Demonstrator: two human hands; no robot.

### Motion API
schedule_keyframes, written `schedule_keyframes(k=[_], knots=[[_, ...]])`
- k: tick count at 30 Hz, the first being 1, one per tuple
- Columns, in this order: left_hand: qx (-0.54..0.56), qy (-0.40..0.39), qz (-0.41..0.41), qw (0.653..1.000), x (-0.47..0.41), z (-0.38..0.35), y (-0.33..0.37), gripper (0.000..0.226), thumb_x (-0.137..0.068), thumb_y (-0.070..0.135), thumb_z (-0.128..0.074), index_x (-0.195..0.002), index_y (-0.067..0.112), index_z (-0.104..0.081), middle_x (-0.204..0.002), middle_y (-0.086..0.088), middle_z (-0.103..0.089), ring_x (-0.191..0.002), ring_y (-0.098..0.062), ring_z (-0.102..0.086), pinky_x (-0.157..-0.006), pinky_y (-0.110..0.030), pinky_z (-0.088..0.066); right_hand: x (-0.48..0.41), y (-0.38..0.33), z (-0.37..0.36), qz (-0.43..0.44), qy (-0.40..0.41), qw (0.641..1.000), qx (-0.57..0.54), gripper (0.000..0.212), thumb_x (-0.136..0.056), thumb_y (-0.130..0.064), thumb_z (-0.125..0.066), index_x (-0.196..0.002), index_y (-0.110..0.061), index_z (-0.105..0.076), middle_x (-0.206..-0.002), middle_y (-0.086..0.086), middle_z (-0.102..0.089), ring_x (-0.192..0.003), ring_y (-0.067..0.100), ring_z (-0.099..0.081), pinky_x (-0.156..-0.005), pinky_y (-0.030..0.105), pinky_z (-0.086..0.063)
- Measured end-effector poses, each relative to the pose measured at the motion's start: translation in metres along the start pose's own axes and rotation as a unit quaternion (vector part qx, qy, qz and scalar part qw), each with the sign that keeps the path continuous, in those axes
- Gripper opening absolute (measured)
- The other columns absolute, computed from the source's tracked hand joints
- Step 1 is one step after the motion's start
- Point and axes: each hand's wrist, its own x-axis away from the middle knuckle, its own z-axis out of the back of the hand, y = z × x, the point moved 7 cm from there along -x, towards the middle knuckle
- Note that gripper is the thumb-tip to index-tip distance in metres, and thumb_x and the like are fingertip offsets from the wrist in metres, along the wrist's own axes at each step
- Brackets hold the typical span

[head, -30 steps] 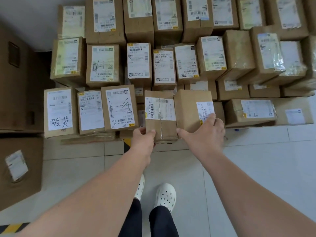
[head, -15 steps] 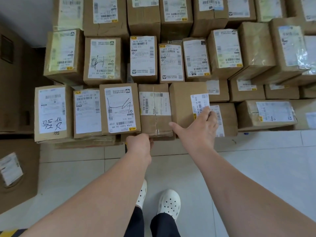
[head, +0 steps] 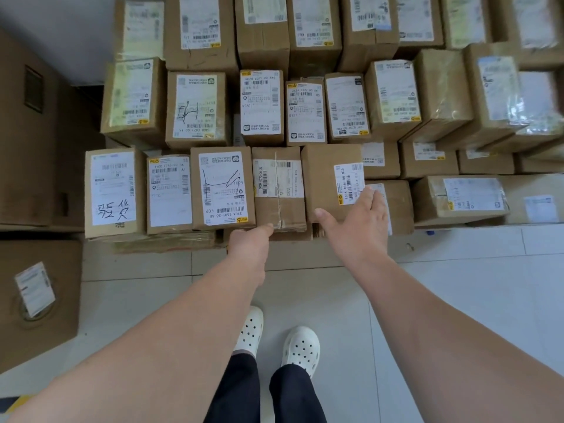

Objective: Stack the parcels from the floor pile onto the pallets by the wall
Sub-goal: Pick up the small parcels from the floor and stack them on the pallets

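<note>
— Cardboard seated yet?
— Yes: taped parcel [head: 279, 190] and plain box [head: 331, 181] slid flush into the near row. Your right hand [head: 358, 227] spreads over the box; left hand [head: 248, 245] thumbs the parcel, fingers hidden.

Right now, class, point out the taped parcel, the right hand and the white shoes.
taped parcel [head: 290, 178]: head view, label.
right hand [head: 355, 227]: head view, its back.
white shoes [head: 301, 340]: head view, right toe.
</note>
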Motion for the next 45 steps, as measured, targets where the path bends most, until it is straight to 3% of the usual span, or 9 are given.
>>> schedule_keyframes(k=[4, 7, 11, 13, 15, 20, 31, 39, 45], knots=[[-0.086, -0.032, -0.067, 0.993, 0.040, 0.005, 0.019, 0.059, -0.094, 0.032, -0.065, -0.145, 0.017, -0.040, -0.140, -0.006, -0.049, -0.126, -0.028, -0.048, -0.106, -0.039, -0.039, 0.026, -0.009, 0.026, 0.026, -0.008, 1.000, 0.015, 0.092, -0.094, -0.055, -0.054, -0.157, -0.007, -0.007, -0.164, 0.014, -0.007, -0.152, 0.028, -0.003, -0.123, 0.040, -0.009], [-0.239, -0.047, -0.192, 0.951, 0.081, 0.008, 0.044, 0.063, -0.096, 0.034, -0.061, -0.150, 0.021, -0.032, -0.147, -0.002, -0.043, -0.130, -0.025, -0.044, -0.095, -0.032, -0.037, 0.050, -0.019, 0.055, 0.058, 0.009, 0.998, 0.037, 0.082, -0.096, -0.051, -0.054, -0.155, -0.007, -0.019, -0.162, 0.015, -0.017, -0.150, 0.029, -0.013, -0.123, 0.041, -0.014], [-0.498, -0.003, -0.412, 0.763, 0.157, 0.013, 0.080, 0.060, -0.094, 0.035, -0.061, -0.146, 0.019, -0.035, -0.142, -0.004, -0.045, -0.127, -0.023, -0.046, -0.098, -0.036, -0.043, 0.090, -0.033, 0.103, 0.111, 0.036, 0.991, 0.068, 0.066, -0.096, -0.045, -0.056, -0.149, -0.012, -0.033, -0.160, 0.011, -0.024, -0.147, 0.028, -0.021, -0.120, 0.042, -0.017], [-0.581, 0.017, -0.486, 0.652, 0.199, 0.014, 0.092, 0.065, -0.095, 0.038, -0.059, -0.149, 0.017, -0.030, -0.148, -0.004, -0.041, -0.136, -0.024, -0.038, -0.109, -0.038, -0.035, 0.112, -0.037, 0.130, 0.133, 0.048, 0.986, 0.088, 0.058, -0.096, -0.042, -0.055, -0.145, -0.015, -0.038, -0.158, 0.008, -0.027, -0.146, 0.027, -0.022, -0.119, 0.042, -0.017], [-0.625, 0.033, -0.520, 0.581, 0.237, 0.017, 0.102, 0.070, -0.095, 0.041, -0.057, -0.152, 0.019, -0.025, -0.154, -0.002, -0.034, -0.143, -0.024, -0.029, -0.117, -0.040, -0.024, 0.135, -0.037, 0.157, 0.140, 0.057, 0.982, 0.112, 0.057, -0.097, -0.042, -0.053, -0.146, -0.018, -0.038, -0.157, 0.005, -0.029, -0.146, 0.027, -0.023, -0.119, 0.042, -0.017], [-0.658, 0.061, -0.541, 0.520, 0.323, 0.030, 0.120, 0.071, -0.094, 0.045, -0.056, -0.152, 0.019, -0.024, -0.153, -0.002, -0.035, -0.143, -0.024, -0.031, -0.119, -0.041, -0.021, 0.188, -0.025, 0.223, 0.115, 0.061, 0.980, 0.150, 0.056, -0.097, -0.043, -0.051, -0.146, -0.020, -0.037, -0.155, 0.003, -0.030, -0.147, 0.028, -0.019, -0.120, 0.045, -0.017], [-0.652, 0.035, -0.651, 0.387, 0.469, 0.016, 0.124, 0.074, -0.093, 0.052, -0.053, -0.153, 0.020, -0.022, -0.154, 0.000, -0.034, -0.143, -0.023, -0.030, -0.119, -0.040, -0.019, 0.302, 0.016, 0.335, 0.032, 0.148, 0.980, 0.131, 0.040, -0.095, -0.043, -0.052, -0.129, -0.021, -0.049, -0.135, 0.000, -0.049, -0.127, 0.024, -0.042, -0.109, 0.039, -0.029], [-0.661, -0.058, -0.714, 0.222, 0.524, -0.006, 0.111, 0.076, -0.092, 0.055, -0.052, -0.154, 0.022, -0.022, -0.156, 0.002, -0.032, -0.145, -0.021, -0.028, -0.121, -0.040, -0.018, 0.390, 0.054, 0.341, -0.136, 0.199, 0.969, 0.046, 0.051, -0.098, -0.043, -0.046, -0.143, -0.021, -0.039, -0.147, 0.004, -0.040, -0.134, 0.026, -0.039, -0.110, 0.038, -0.029], [-0.660, -0.143, -0.733, 0.078, 0.557, -0.029, 0.035, 0.075, -0.092, 0.055, -0.052, -0.153, 0.023, -0.023, -0.155, 0.002, -0.033, -0.143, -0.021, -0.031, -0.119, -0.038, -0.020, 0.486, 0.103, 0.286, -0.286, 0.221, 0.932, -0.039, 0.054, -0.097, -0.045, -0.048, -0.143, -0.018, -0.041, -0.143, 0.004, -0.043, -0.131, 0.027, -0.042, -0.109, 0.038, -0.029]])
